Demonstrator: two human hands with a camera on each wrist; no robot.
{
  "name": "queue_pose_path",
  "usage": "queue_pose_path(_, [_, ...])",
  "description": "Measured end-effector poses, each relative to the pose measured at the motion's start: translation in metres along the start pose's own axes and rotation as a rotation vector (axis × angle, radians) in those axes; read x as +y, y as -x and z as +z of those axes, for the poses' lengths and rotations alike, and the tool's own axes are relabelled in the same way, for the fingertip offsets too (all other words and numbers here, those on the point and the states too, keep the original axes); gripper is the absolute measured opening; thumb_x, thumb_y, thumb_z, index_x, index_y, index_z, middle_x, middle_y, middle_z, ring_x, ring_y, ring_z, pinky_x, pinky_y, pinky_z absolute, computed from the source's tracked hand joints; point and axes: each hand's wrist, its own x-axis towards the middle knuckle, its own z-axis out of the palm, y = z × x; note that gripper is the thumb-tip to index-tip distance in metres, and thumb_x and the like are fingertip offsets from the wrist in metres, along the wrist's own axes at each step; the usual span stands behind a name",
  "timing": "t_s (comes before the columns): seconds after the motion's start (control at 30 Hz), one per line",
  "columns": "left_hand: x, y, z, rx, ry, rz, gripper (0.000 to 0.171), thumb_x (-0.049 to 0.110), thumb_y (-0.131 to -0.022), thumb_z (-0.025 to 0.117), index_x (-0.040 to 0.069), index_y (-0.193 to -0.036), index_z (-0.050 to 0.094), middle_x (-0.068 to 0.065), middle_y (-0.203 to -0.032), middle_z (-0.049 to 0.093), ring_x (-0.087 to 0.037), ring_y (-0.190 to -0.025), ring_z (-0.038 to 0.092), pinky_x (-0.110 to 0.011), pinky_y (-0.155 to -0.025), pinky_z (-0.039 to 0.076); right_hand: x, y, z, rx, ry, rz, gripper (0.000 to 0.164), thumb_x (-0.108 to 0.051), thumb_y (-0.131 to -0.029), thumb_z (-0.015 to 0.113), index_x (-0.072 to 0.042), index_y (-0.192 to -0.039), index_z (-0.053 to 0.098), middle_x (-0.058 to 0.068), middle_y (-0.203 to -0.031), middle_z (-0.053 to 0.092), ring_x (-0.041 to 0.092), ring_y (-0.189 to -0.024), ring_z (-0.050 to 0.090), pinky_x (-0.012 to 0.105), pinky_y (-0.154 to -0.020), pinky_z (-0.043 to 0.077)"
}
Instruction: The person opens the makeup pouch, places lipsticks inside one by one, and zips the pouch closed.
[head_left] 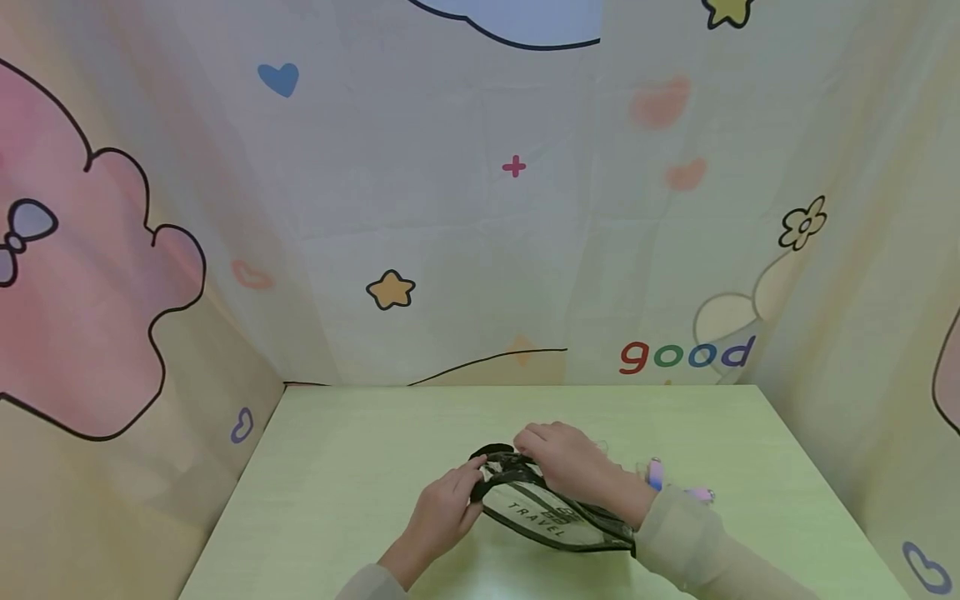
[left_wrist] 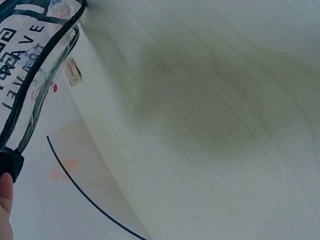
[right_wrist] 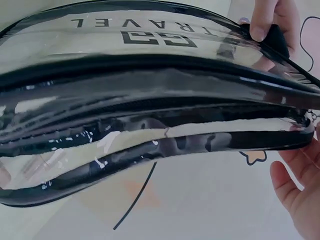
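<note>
A clear travel pouch [head_left: 536, 512] with black trim and the printed word TRAVEL is held tilted above the table. My left hand [head_left: 444, 508] grips its left end, with the thumb on a black end tab [right_wrist: 275, 41] in the right wrist view. At the same end, my right hand [head_left: 566, 458] reaches over the top, its fingers curled at the zip's end. A small metal zipper pull [right_wrist: 314, 115] shows beside those fingers, partly hidden by them. The zip edge [right_wrist: 165, 112] runs along the pouch's top. What lies inside is hard to make out.
Small purple-blue items [head_left: 656, 473] lie on the table right of the pouch, partly behind the right forearm. A small clear bottle-like thing [left_wrist: 73, 72] shows near the table's far edge. The pale table [head_left: 337, 467] meets a printed curtain [head_left: 450, 208] at the back and sides.
</note>
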Motion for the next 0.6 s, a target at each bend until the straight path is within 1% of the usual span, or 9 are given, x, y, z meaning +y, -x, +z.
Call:
queue_pose_path(0.03, [0.0, 0.0, 0.0, 0.011, 0.0, 0.002, 0.027, 0.013, -0.066, 0.063, 0.009, -0.091, 0.056, -0.005, -0.113, 0.061, -0.01, -0.079, 0.061, -0.02, -0.059, 0.048, 0.0, 0.0, 0.001, 0.012, -0.006, -0.003, 0.023, 0.003, -0.071, 0.065, -0.011, -0.088, 0.057, -0.004, -0.078, 0.058, 0.008, -0.065, 0.054, 0.023, -0.059, 0.046])
queue_pose_path(0.13, [0.0, -0.001, 0.001, 0.031, 0.009, 0.004, 0.033, 0.02, -0.07, 0.061, 0.009, -0.101, 0.057, -0.005, -0.116, 0.06, -0.012, -0.084, 0.061, -0.022, -0.064, 0.048, 0.001, 0.001, 0.005, 0.057, -0.023, -0.021, 0.009, -0.002, -0.085, 0.051, -0.009, -0.088, 0.056, -0.003, -0.078, 0.058, 0.008, -0.064, 0.054, 0.023, -0.059, 0.047])
queue_pose_path(0.2, [0.001, -0.003, 0.001, 0.035, 0.022, 0.003, 0.042, 0.026, -0.074, 0.06, 0.007, -0.111, 0.055, -0.005, -0.119, 0.057, -0.014, -0.091, 0.06, -0.025, -0.071, 0.049, 0.002, 0.001, 0.007, 0.083, -0.032, -0.031, 0.022, -0.01, -0.092, 0.035, -0.009, -0.088, 0.057, -0.003, -0.078, 0.058, 0.009, -0.064, 0.054, 0.023, -0.058, 0.047])
queue_pose_path(0.27, [0.002, -0.006, 0.0, 0.026, 0.026, 0.006, 0.053, 0.033, -0.077, 0.058, 0.006, -0.121, 0.049, -0.005, -0.123, 0.054, -0.015, -0.098, 0.057, -0.028, -0.077, 0.048, 0.002, 0.001, 0.01, 0.099, -0.039, -0.036, 0.04, -0.017, -0.094, 0.018, -0.009, -0.089, 0.057, -0.003, -0.078, 0.058, 0.008, -0.064, 0.054, 0.022, -0.058, 0.047])
queue_pose_path(0.3, [0.002, -0.008, 0.0, 0.015, 0.03, 0.008, 0.058, 0.036, -0.079, 0.057, 0.005, -0.126, 0.045, -0.005, -0.124, 0.053, -0.016, -0.101, 0.056, -0.03, -0.081, 0.047, 0.002, 0.001, 0.01, 0.101, -0.044, -0.037, 0.042, -0.018, -0.094, 0.016, -0.01, -0.089, 0.056, -0.003, -0.077, 0.058, 0.008, -0.064, 0.054, 0.022, -0.059, 0.047])
queue_pose_path(0.37, [0.004, -0.011, -0.001, -0.015, 0.039, 0.013, 0.064, 0.041, -0.079, 0.056, 0.005, -0.13, 0.04, -0.006, -0.127, 0.051, -0.017, -0.105, 0.055, -0.032, -0.084, 0.046, 0.001, 0.0, 0.011, 0.091, -0.056, -0.033, 0.03, -0.012, -0.094, 0.027, -0.01, -0.09, 0.056, -0.004, -0.077, 0.057, 0.007, -0.064, 0.054, 0.022, -0.059, 0.047])
queue_pose_path(0.43, [0.006, -0.014, -0.003, -0.069, 0.051, -0.009, 0.068, 0.043, -0.079, 0.057, 0.006, -0.132, 0.038, -0.005, -0.128, 0.05, -0.016, -0.107, 0.053, -0.033, -0.086, 0.045, -0.001, 0.0, 0.01, 0.073, -0.071, -0.028, 0.015, -0.004, -0.089, 0.042, -0.011, -0.091, 0.056, -0.004, -0.077, 0.058, 0.007, -0.064, 0.054, 0.022, -0.06, 0.047])
queue_pose_path(0.53, [0.009, -0.017, -0.006, -0.127, 0.092, -0.047, 0.068, 0.042, -0.076, 0.061, 0.008, -0.131, 0.041, -0.002, -0.127, 0.051, -0.015, -0.106, 0.054, -0.032, -0.085, 0.045, -0.003, -0.001, 0.01, 0.067, -0.091, -0.03, 0.022, 0.003, -0.073, 0.059, -0.011, -0.091, 0.057, -0.004, -0.077, 0.058, 0.007, -0.064, 0.054, 0.022, -0.06, 0.047])
queue_pose_path(0.6, [0.011, -0.019, -0.007, -0.142, 0.119, -0.069, 0.065, 0.041, -0.076, 0.063, 0.009, -0.129, 0.044, -0.001, -0.125, 0.053, -0.013, -0.105, 0.054, -0.031, -0.084, 0.046, -0.005, -0.002, 0.011, 0.073, -0.1, -0.032, 0.023, 0.003, -0.072, 0.061, -0.01, -0.09, 0.057, -0.004, -0.077, 0.057, 0.007, -0.064, 0.054, 0.021, -0.06, 0.047])
